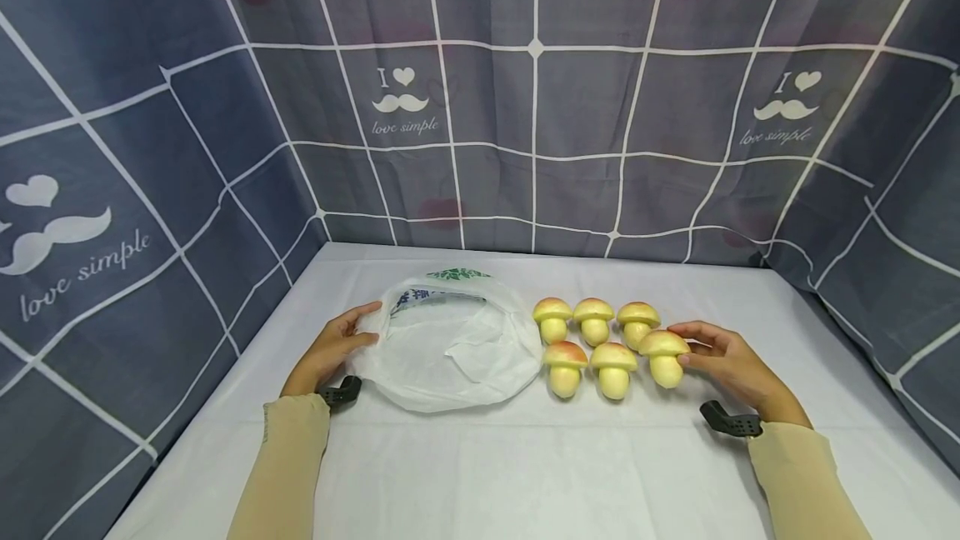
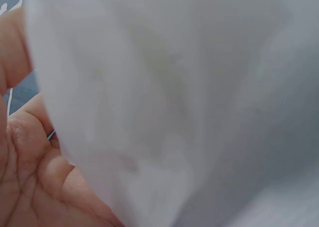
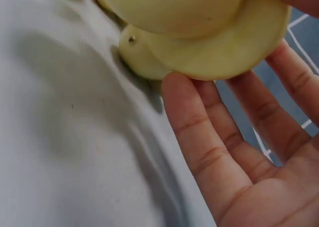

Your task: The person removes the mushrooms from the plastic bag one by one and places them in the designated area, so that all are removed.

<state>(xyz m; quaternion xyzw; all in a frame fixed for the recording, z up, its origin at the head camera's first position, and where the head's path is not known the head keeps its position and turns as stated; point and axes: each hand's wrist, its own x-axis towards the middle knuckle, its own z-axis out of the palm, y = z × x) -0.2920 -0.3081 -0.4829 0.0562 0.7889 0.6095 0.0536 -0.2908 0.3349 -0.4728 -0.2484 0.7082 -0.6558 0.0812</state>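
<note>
A white plastic bag (image 1: 450, 348) with green and blue print lies on the table, its mouth facing up. My left hand (image 1: 335, 346) is at its left edge, thumb and fingers spread apart and touching the bag; the bag (image 2: 149, 107) hides the fingertips in the left wrist view. My right hand (image 1: 720, 361) holds a yellow model mushroom (image 1: 664, 357) by its cap between thumb and fingers. In the right wrist view the held mushroom (image 3: 214, 52) is close to the camera. Several more mushrooms (image 1: 595, 321) with reddish-yellow caps lie in two rows between bag and hand.
A white cloth (image 1: 540, 473) covers the table. Dark checked curtains (image 1: 495, 98) with white lines stand along the back and both sides. The nearest mushroom (image 1: 564, 369) of the front row lies close to the bag's right edge.
</note>
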